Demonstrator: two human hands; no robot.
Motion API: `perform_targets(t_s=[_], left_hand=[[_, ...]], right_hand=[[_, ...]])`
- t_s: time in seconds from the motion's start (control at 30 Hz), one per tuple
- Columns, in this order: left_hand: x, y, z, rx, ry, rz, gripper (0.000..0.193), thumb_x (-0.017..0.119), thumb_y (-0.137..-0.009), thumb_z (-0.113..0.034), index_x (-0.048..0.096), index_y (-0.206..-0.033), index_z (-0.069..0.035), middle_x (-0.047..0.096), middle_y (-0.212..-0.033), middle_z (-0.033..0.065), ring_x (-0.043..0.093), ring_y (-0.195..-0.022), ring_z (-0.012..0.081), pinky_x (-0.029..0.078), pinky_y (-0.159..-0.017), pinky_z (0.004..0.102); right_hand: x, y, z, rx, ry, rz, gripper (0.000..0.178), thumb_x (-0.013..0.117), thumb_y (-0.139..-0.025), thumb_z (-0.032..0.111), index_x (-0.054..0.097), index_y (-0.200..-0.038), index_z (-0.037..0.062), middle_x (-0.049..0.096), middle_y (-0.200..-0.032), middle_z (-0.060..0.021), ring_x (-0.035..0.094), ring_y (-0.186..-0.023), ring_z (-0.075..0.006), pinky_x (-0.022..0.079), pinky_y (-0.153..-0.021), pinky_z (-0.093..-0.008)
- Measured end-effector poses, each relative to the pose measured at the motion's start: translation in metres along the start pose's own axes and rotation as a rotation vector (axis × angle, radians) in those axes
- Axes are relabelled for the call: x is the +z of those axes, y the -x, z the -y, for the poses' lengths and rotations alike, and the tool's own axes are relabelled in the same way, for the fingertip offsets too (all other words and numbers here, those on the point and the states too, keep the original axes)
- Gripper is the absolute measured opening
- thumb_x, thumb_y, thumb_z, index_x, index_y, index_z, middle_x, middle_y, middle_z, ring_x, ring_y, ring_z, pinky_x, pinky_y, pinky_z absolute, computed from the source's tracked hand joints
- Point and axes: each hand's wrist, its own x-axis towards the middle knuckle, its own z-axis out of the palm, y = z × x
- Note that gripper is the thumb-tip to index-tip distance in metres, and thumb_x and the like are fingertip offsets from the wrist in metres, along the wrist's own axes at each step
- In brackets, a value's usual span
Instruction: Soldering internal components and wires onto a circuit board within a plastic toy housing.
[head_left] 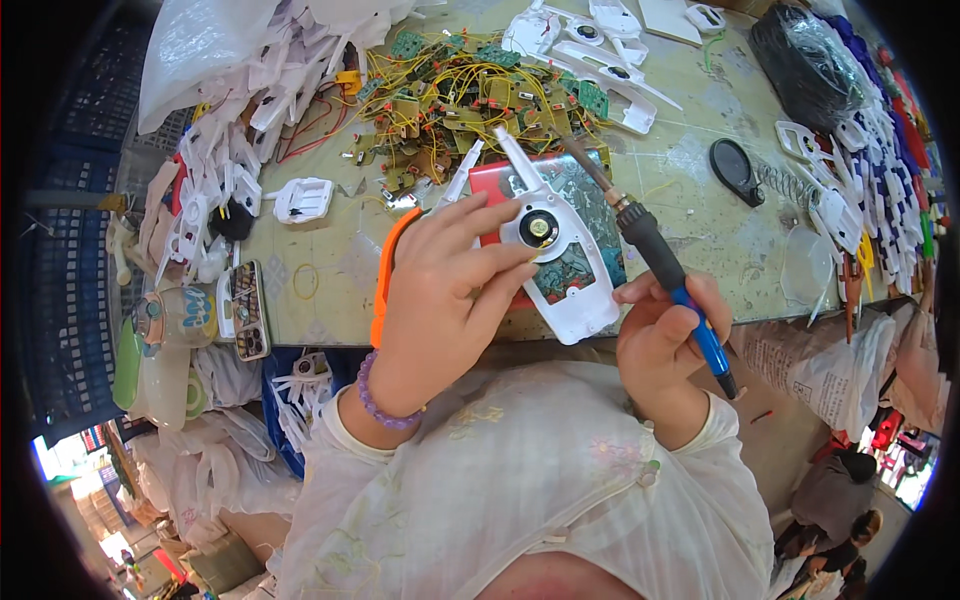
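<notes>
A white plastic housing [575, 305] with a tapering arm lies tilted at the middle of the table. A small round black-rimmed speaker [538, 229] sits in its ring. My left hand [445, 270], with a purple bead bracelet, reaches over the housing from the left. Its thumb and fingertips come together at the speaker's near edge; what they pinch is too small to make out. My right hand [672, 335] grips a blue-and-black soldering iron [657, 250], its metal tip pointing up and left, beyond the housing. A right fingertip is beside the housing's near right corner.
Beneath the housing lies a flat red-and-dark patterned thing [600, 215]. Behind is a heap of green circuit boards [480, 95] with yellow wires. White housings [620, 95] lie at the back and both sides. An orange-edged object [384, 290] is beside my left hand; a black round part [733, 170] lies right.
</notes>
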Motion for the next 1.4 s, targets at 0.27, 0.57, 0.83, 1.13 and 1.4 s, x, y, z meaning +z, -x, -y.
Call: perform_targets(t_s=[0.27,0.57,0.83,1.13,1.4], left_hand=[[-0.006,0.02,-0.003,-0.315,0.396,-0.079,0.011,0.072,-0.076,-0.009,0.071,-0.086,-0.004,0.068,-0.074,0.0033,0.06,-0.069,0.0157,0.04,-0.076,0.03],[0.001,0.001,-0.012,-0.056,0.011,-0.093,0.005,0.072,-0.073,-0.009,0.069,-0.077,-0.009,0.065,-0.07,0.0004,0.059,-0.07,0.0164,0.038,-0.079,0.0347],[0.012,-0.013,-0.01,0.077,-0.146,-0.059,0.007,0.07,-0.069,-0.01,0.065,-0.073,-0.008,0.067,-0.087,0.0046,0.062,-0.09,0.0233,0.042,-0.079,0.0393],[0.012,-0.014,-0.015,0.024,-0.209,-0.013,0.006,0.069,-0.069,-0.009,0.064,-0.073,-0.007,0.068,-0.09,0.0028,0.062,-0.094,0.0209,0.04,-0.085,0.0419],[0.013,-0.016,-0.016,0.032,-0.227,-0.02,0.007,0.069,-0.069,-0.008,0.063,-0.072,-0.006,0.066,-0.088,0.0027,0.061,-0.09,0.0201,0.039,-0.086,0.0423]], right_hand=[[-0.005,0.006,0.009,0.065,-0.022,0.137,0.038,0.049,-0.097,0.031,0.036,-0.125,0.0087,0.054,-0.099,-0.0154,0.063,-0.07,-0.0196,0.049,-0.055,-0.0259],[-0.027,-0.013,-0.001,-0.028,0.019,-0.101,0.038,0.051,-0.096,0.031,0.043,-0.12,0.0017,0.051,-0.095,-0.0172,0.06,-0.062,-0.0272,0.056,-0.058,-0.0378],[-0.058,-0.042,0.028,-0.163,0.176,0.144,0.039,0.044,-0.098,0.041,0.046,-0.11,0.0034,0.052,-0.077,-0.012,0.053,-0.059,-0.0208,0.046,-0.049,-0.0302],[-0.061,-0.049,0.031,-0.147,0.125,0.315,0.037,0.053,-0.095,0.036,0.049,-0.106,0.0013,0.053,-0.074,-0.0088,0.054,-0.056,-0.0182,0.044,-0.048,-0.0274],[-0.056,-0.052,0.034,-0.109,0.138,0.392,0.036,0.05,-0.096,0.037,0.049,-0.105,0.0014,0.05,-0.072,-0.0085,0.05,-0.054,-0.0152,0.043,-0.047,-0.0257]])
